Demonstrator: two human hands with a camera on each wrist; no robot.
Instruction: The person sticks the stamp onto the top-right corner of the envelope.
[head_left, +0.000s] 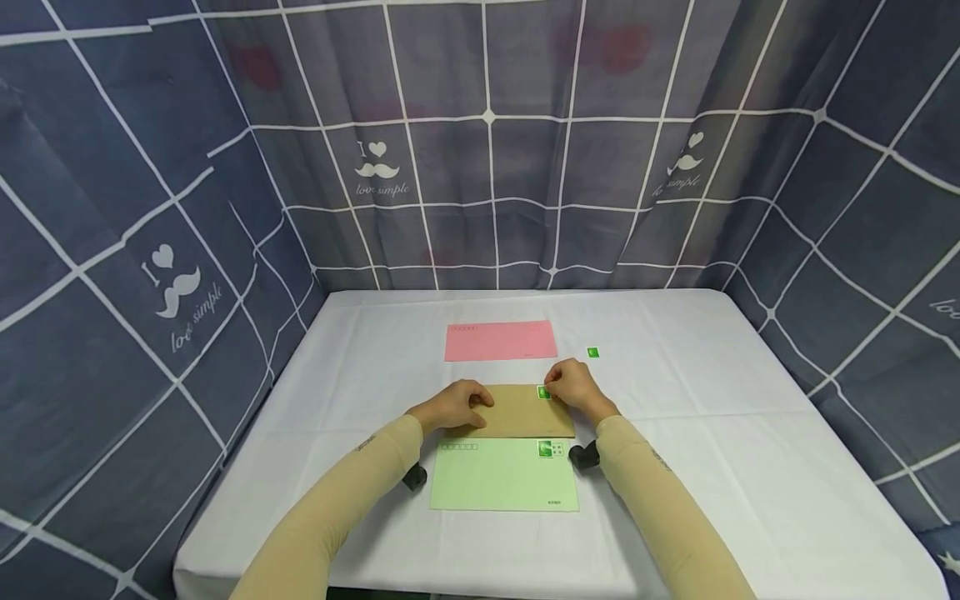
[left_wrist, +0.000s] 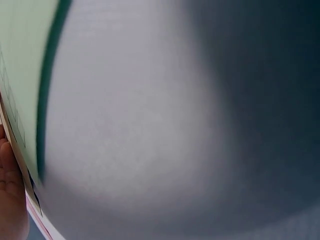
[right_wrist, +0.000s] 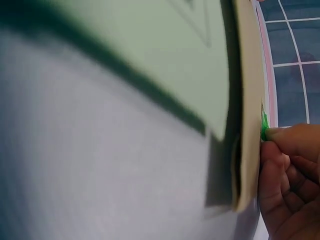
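Observation:
A brown envelope [head_left: 517, 417] lies crosswise in front of me. My left hand [head_left: 454, 406] rests on its left end, thumb and fingers loosely bent and apart; in the left wrist view only part of this hand [left_wrist: 11, 195] shows at the edge. At the envelope's upper right corner my right hand [head_left: 577, 388] pinches a small green stamp [head_left: 543, 392] by its edge. The right wrist view has the thumb and fingertip on the stamp [right_wrist: 265, 126], low against the brown envelope [right_wrist: 250, 100]. Just below lies a light green envelope [head_left: 502, 479] with a green stamp [head_left: 545, 449] at its upper right.
A pink envelope [head_left: 500, 342] lies farther back, and another green stamp [head_left: 593, 352] is to its right on the white tablecloth [head_left: 690, 383]. Dark checked curtains [head_left: 450, 167] enclose the table's back and sides. Black wrist cameras [head_left: 584, 456] hang near the light green envelope.

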